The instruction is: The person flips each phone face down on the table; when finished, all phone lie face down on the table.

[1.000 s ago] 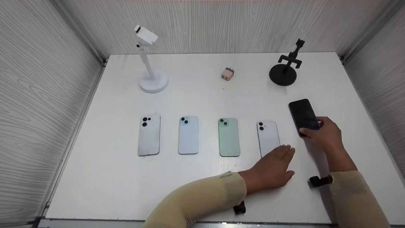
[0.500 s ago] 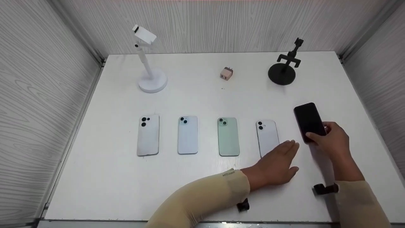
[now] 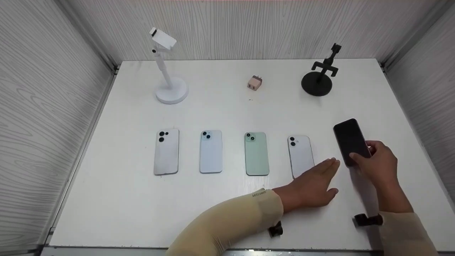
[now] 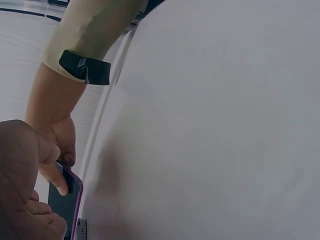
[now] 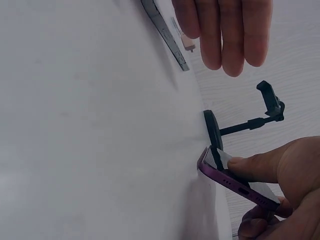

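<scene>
My right hand grips a dark-screened smartphone by its lower end, thumb on the screen and fingers underneath. Its purple edge shows in the right wrist view, where the phone is tilted above the table. My left hand has straight fingers and hovers by the lower end of a white smartphone, hiding its bottom corner. In the right wrist view the left fingers are extended with nothing in them. Further left lie a green smartphone, a light blue smartphone and a silver smartphone, backs up.
A white phone stand stands at the back left of the white table. At the back right is a black phone stand. Between them lies a pink charger plug. Grey wood-grain walls enclose the sides and back.
My right hand has drawn the dark-screened smartphone toward me and slightly to the right. My left hand has shifted a little to the right, its fingers still straight. The other phones stay put.
</scene>
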{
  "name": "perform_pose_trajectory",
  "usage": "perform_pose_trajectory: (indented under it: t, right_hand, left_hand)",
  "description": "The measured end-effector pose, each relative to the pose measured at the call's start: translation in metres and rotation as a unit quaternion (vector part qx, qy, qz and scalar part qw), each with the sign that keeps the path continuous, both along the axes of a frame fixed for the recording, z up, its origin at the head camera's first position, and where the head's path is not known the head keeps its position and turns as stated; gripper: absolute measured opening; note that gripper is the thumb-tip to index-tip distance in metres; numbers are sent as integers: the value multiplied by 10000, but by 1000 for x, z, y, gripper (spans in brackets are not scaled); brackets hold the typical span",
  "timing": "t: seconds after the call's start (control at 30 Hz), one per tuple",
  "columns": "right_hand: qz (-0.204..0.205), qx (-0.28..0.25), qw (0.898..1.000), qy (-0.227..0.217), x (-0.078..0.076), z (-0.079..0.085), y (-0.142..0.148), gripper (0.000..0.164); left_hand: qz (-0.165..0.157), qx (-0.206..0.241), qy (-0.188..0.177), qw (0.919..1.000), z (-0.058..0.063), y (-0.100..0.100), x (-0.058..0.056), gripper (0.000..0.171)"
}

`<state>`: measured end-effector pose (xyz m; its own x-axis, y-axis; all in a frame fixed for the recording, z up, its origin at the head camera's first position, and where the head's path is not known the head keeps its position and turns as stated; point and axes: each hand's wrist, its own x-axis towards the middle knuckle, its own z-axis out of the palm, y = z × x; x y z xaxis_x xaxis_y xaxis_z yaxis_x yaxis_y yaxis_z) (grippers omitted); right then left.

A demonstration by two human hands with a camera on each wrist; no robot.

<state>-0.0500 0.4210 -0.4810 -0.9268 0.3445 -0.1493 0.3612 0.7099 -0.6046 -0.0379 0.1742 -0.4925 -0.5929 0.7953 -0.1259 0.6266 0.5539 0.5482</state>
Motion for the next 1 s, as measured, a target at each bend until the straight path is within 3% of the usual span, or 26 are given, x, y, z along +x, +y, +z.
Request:
perform_pose_trajectory:
  t: [0.43, 0.57, 0.7, 1.0]
  right_hand:
    - [-7, 178, 9998, 88, 19, 3, -5, 69]
    - [-25, 235, 9996, 176, 24, 4, -5, 67]
    - [-38, 291, 9993, 242, 29, 4, -6, 65]
    - [-127, 463, 9983, 331, 40, 2, -11, 60]
  left_hand:
    - [-255, 344, -532, 9977, -3, 8, 0, 80]
    - [-308, 435, -546, 9971, -6, 9, 0, 80]
    - [-296, 460, -578, 9968, -7, 9, 0, 80]
    - [-146, 749, -1148, 9905, -10, 12, -3, 81]
